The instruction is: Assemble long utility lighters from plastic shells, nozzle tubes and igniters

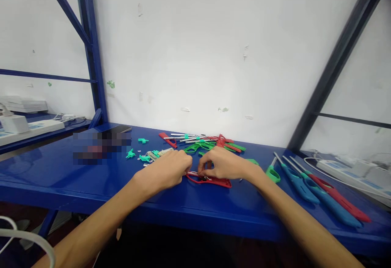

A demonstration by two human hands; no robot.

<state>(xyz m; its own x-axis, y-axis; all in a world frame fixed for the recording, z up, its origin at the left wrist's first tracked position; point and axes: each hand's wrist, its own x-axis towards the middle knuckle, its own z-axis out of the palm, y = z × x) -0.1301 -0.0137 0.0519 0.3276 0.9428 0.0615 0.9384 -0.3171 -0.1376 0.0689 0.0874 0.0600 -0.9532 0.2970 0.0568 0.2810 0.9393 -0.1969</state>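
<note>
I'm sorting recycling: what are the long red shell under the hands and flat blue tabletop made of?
The red shell looks like moulded plastic, slightly shiny, evenly coloured. The blue tabletop seems glossy painted metal or coated board, from its smooth reflections.

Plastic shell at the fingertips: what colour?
Red; the long plastic shell shows best in the head view.

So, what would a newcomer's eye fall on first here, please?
Probably the left hand and right hand, at an open red handle shell on the blue table. Then the row of long-nosed lighters at the right, and the heap of red and green parts with metal rods behind the hands.
</note>
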